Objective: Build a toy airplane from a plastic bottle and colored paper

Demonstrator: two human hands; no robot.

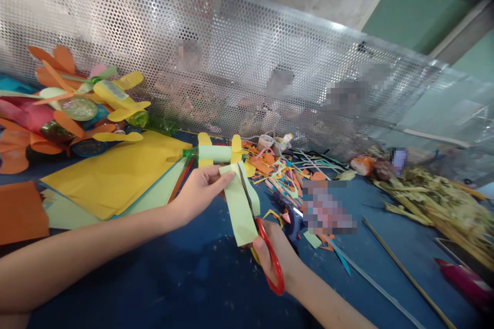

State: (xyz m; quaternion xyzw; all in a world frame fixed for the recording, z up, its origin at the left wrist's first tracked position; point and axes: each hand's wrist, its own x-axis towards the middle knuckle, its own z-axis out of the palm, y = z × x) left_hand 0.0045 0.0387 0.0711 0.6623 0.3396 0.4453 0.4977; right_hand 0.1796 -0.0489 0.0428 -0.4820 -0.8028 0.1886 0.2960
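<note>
A strip of light green paper [236,211] is pinched at its upper end by my left hand [200,190], thumb on top. Red-handled scissors [275,267] are gripped in my right hand [278,247], fingers in the loops. Their blades run lengthwise along the strip, and a rounded piece of the paper curls away on the right side of the blades. Just beyond my left hand lies a green bottle [216,152] wrapped in pale green paper with yellow paper tabs.
Yellow sheets [119,169] lie over green ones at left, near an orange sheet [23,211]. Bottle-and-paper models [77,108] crowd the back left. Paper scraps [278,164], a thin stick [405,270] and dried husks [436,195] spread rightward. A perforated metal screen [239,56] stands behind; people show through it.
</note>
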